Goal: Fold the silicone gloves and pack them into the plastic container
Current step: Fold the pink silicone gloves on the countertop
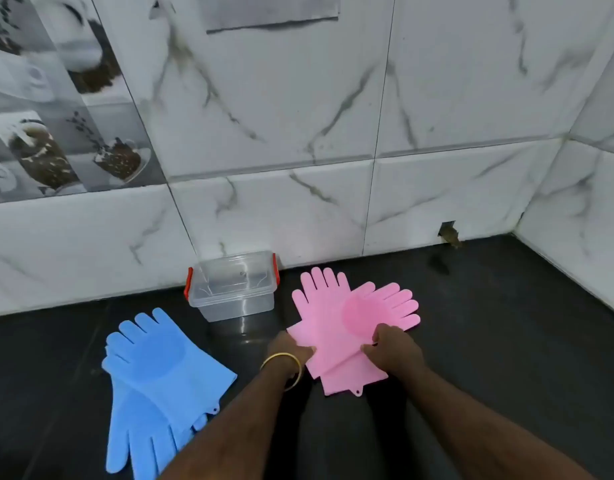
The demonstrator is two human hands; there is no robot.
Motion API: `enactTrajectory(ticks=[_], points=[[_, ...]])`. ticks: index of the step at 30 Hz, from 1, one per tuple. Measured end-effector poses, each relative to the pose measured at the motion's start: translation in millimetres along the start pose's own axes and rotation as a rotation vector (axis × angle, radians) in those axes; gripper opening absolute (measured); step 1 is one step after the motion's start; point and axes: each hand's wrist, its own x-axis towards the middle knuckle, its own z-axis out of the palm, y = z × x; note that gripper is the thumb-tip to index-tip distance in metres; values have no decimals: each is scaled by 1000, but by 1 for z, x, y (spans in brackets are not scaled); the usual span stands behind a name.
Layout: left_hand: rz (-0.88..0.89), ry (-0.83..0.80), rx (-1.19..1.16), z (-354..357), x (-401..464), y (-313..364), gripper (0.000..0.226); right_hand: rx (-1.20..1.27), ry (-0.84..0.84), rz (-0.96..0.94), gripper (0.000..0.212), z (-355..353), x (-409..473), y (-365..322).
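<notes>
Two pink silicone gloves [336, 317] lie overlapped on the dark counter, fingers pointing toward the wall. My left hand [291, 349] pinches the left edge of the pink cuffs. My right hand [390, 348] pinches the upper pink glove near its cuff. A pair of blue silicone gloves [156, 368] lies flat at the left, one pointing away and one pointing toward me. The clear plastic container [234, 289] with red side clips stands open and empty against the wall, just left of the pink gloves.
The black counter [489, 323] runs into a corner of white marble tiles at the back and right. A small hole in the tile [449, 233] sits at the counter line on the right.
</notes>
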Motion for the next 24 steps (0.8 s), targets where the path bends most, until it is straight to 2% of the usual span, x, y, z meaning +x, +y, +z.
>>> enactTrajectory(ticks=[3, 6, 8, 10, 12, 20, 22, 24], points=[[-149, 47, -229, 10, 3, 9, 71, 195, -19, 25, 36, 5, 8, 5], [-239, 134, -359, 17, 2, 25, 80, 337, -50, 50, 38, 7, 15, 9], [-264, 174, -427, 18, 1, 27, 77, 384, -41, 54, 40, 13, 15, 11], [-275, 136, -457, 16, 3, 25, 68, 455, 0, 61, 41, 17, 14, 10], [-319, 209, -497, 34, 4, 45, 59, 480, -49, 14, 39, 12, 37, 33], [-56, 214, -295, 20, 1, 58, 50, 657, 75, 117, 28, 10, 49, 33], [9, 228, -316, 18, 0, 66, 55, 658, 104, 131, 26, 2, 60, 41], [96, 261, -334, 17, 0, 70, 70, 639, 144, 153, 23, -7, 72, 51]])
